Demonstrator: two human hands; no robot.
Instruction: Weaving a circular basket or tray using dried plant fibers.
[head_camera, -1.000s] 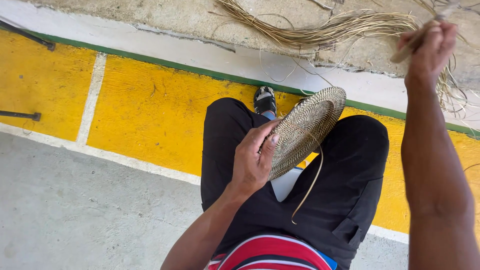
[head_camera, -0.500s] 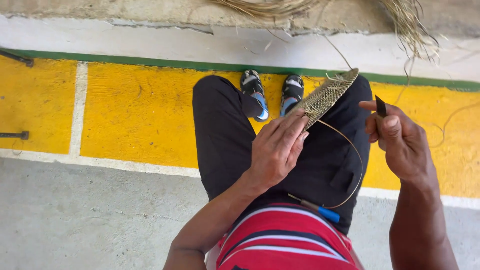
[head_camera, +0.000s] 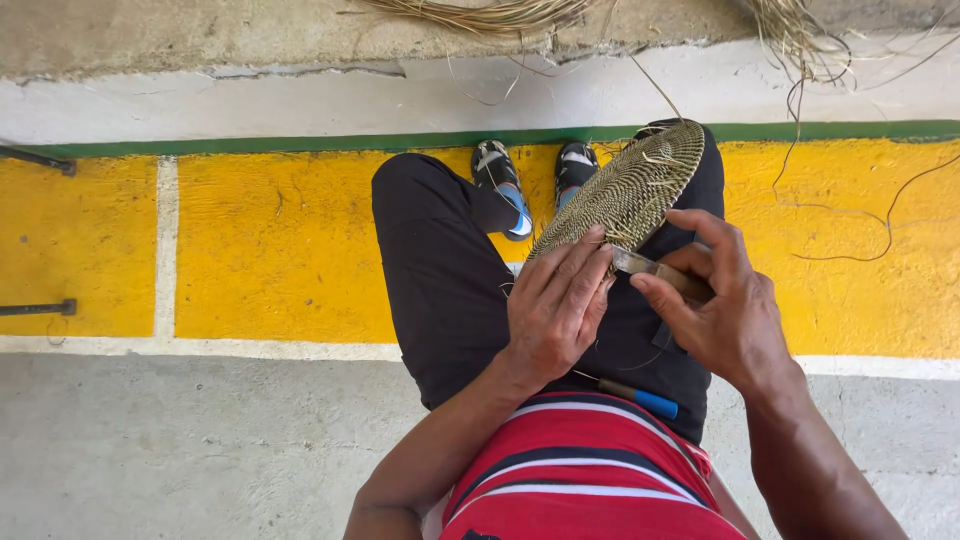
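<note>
A round woven fibre disc (head_camera: 632, 190) rests tilted over my knees. My left hand (head_camera: 556, 308) grips its near edge with fingers spread across the weave. My right hand (head_camera: 722, 300) is closed on a small metal-tipped tool (head_camera: 650, 268) whose tip meets the disc's rim beside my left fingers. A thin strand trails from the disc across my black trousers (head_camera: 450, 280). A blue-handled tool (head_camera: 638, 397) lies on my lap below both hands.
Dry fibre bundles (head_camera: 500, 14) lie on the concrete ledge ahead, with loose strands (head_camera: 850, 200) hanging over the yellow painted band (head_camera: 270, 240). Two dark metal rods (head_camera: 40, 308) stick out at the left. Grey concrete floor (head_camera: 180, 450) lies below.
My right hand came down from the fibre bundle to the disc's rim. The disc tilted and now faces up more, and the view swung right.
</note>
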